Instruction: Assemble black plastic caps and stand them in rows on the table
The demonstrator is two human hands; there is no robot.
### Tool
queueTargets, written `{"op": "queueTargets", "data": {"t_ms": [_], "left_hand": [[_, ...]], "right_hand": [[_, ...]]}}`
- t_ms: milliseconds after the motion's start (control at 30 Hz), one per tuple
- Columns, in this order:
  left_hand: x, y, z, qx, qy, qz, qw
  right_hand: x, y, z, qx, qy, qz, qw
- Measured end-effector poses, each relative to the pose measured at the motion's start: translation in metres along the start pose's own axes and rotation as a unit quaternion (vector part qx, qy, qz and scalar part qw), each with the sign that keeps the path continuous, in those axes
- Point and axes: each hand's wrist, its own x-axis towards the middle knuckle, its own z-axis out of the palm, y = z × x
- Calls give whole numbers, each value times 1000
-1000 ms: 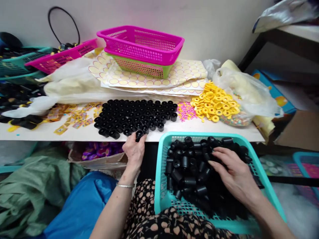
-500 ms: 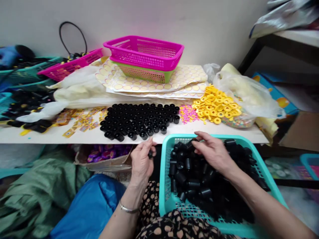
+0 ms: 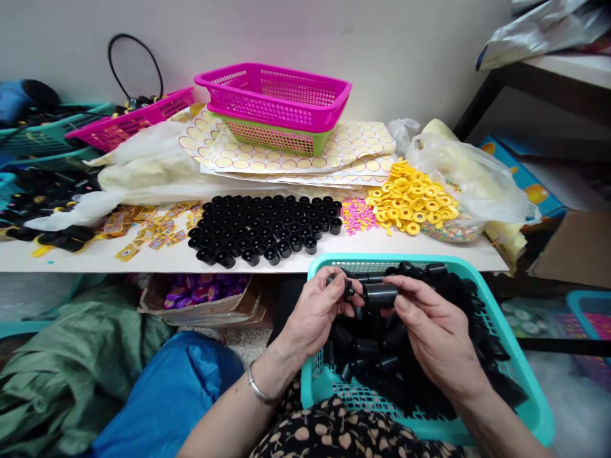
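A teal basket point(image 3: 506, 346) full of loose black plastic tubes rests on my lap. Over its near-left part my two hands meet. My right hand point(image 3: 436, 334) is closed round one black tube point(image 3: 380, 295), held on its side. My left hand point(image 3: 317, 312) pinches a small black piece point(image 3: 347, 291) at the tube's left end, touching it. On the white shelf point(image 3: 157, 257) in front stands a block of several upright black tubes point(image 3: 265, 226) in rows.
Pink beads point(image 3: 357, 215) and yellow rings point(image 3: 413, 200) lie right of the rows, beside a clear bag point(image 3: 477, 181). Small yellow labels point(image 3: 147, 229) lie to the left. Stacked pink and green baskets point(image 3: 274, 105) sit on sticker sheets at the back. Blue and green cloth is at my lower left.
My left hand came from the shelf edge into the basket with a small black piece. My right hand lifted one tube out of the pile and brought it to the left hand.
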Motion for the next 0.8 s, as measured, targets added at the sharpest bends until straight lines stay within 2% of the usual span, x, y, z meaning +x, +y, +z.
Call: {"op": "queueTargets", "data": {"t_ms": [233, 400, 500, 633, 733, 800], "left_hand": [[4, -8, 8, -35, 16, -25, 999], [5, -13, 9, -25, 14, -25, 999], [3, -17, 10, 18, 12, -5, 1000], [-6, -21, 10, 118, -28, 29, 992], [-15, -20, 7, 161, -25, 17, 987], [-20, -16, 0, 161, 7, 26, 987]], "right_hand": [[-9, 9, 6, -40, 39, -64, 996], [-9, 9, 4, -113, 29, -100, 988], [-8, 7, 5, -196, 14, -167, 966], [-8, 5, 12, -284, 6, -245, 927], [-7, 11, 17, -291, 20, -253, 923], [-5, 18, 18, -298, -18, -247, 922]]}}
